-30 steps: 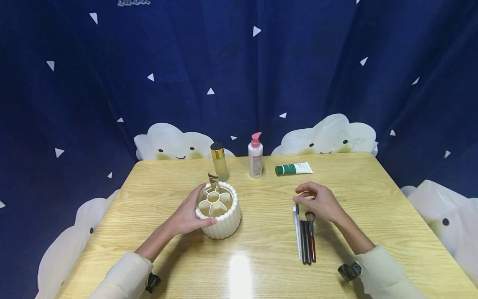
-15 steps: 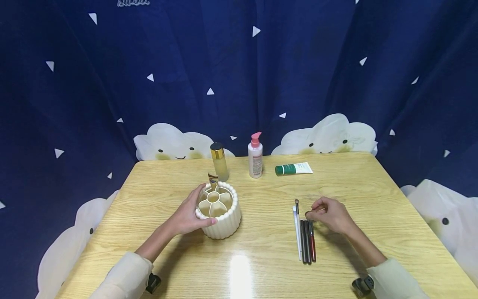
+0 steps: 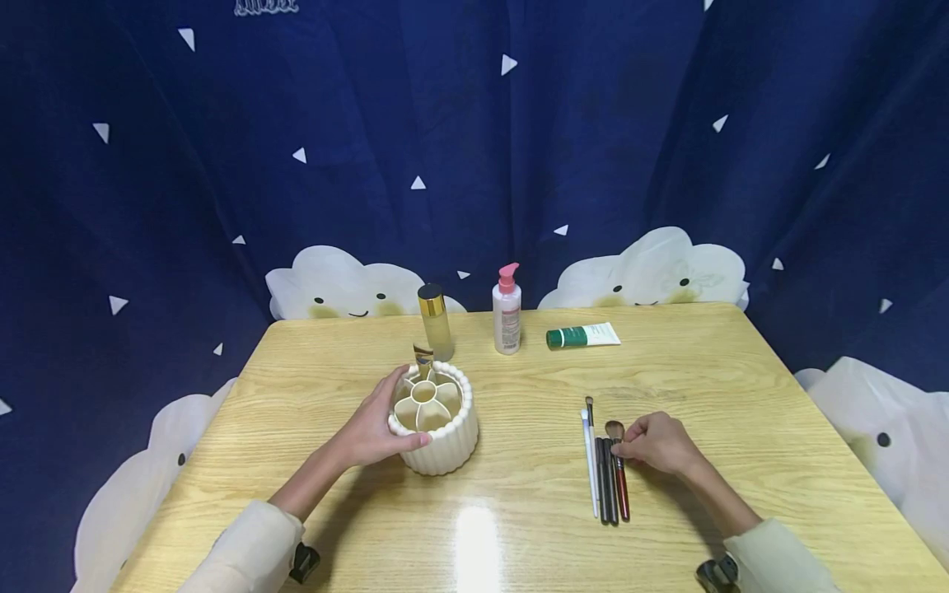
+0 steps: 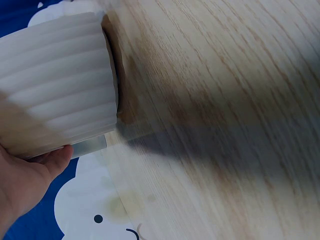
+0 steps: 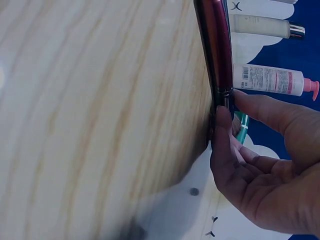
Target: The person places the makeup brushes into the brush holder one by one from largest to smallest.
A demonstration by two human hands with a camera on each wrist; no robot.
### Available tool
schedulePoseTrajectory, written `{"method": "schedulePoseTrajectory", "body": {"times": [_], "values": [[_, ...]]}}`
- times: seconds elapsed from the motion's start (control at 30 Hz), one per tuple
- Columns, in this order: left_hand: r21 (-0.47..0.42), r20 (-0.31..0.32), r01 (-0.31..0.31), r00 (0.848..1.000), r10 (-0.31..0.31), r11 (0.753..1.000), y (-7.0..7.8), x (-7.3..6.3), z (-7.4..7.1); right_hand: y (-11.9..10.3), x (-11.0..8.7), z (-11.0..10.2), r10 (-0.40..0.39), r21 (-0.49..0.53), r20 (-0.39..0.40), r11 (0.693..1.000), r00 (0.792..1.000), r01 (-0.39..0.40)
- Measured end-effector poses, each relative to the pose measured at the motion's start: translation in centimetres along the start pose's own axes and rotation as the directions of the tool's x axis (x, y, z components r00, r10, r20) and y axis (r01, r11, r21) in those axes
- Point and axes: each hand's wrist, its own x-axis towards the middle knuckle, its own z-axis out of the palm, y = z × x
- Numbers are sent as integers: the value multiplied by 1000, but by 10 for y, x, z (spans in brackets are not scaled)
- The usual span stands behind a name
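My left hand [image 3: 374,424] grips a round cream brush holder [image 3: 446,451] with ribbed sides and a beaded rim; the thumb lies at the near rim. Petal-shaped compartments divide its inside, and a gold-coloured brush [image 3: 424,360] stands in a rear one. Over on the right, my right hand [image 3: 658,445] pinches a fluffy makeup brush with a red handle [image 3: 623,492] just below its head. In the right wrist view, thumb and fingers meet on its ferrule. Beside it on the table lie two dark slim sticks [image 3: 605,482], a white-handled brush [image 3: 590,469] and a thin small-headed brush [image 3: 590,408].
Along the back of the wooden table [image 3: 519,420] stand a gold-collared bottle [image 3: 439,329] and a pink pump bottle [image 3: 507,324]. A green-and-white tube [image 3: 583,335] lies to their right. A dark blue curtain [image 3: 474,148] hangs behind.
My right hand has come from the thin brush's tip rightward and nearer to the red-handled brush, which it now pinches. The left hand and brush holder have stayed put.
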Motion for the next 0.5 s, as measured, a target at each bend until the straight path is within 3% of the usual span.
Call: {"method": "schedulePoseTrajectory", "body": {"times": [0.27, 0.5], "values": [[-3, 6, 0, 1000, 0, 1000, 1, 1, 0, -8, 2, 0, 50, -91, -18, 994, 999, -52], [-10, 7, -1, 1000, 1, 1000, 0, 0, 1, -11, 3, -1, 68, -85, -17, 994, 998, -70]]}}
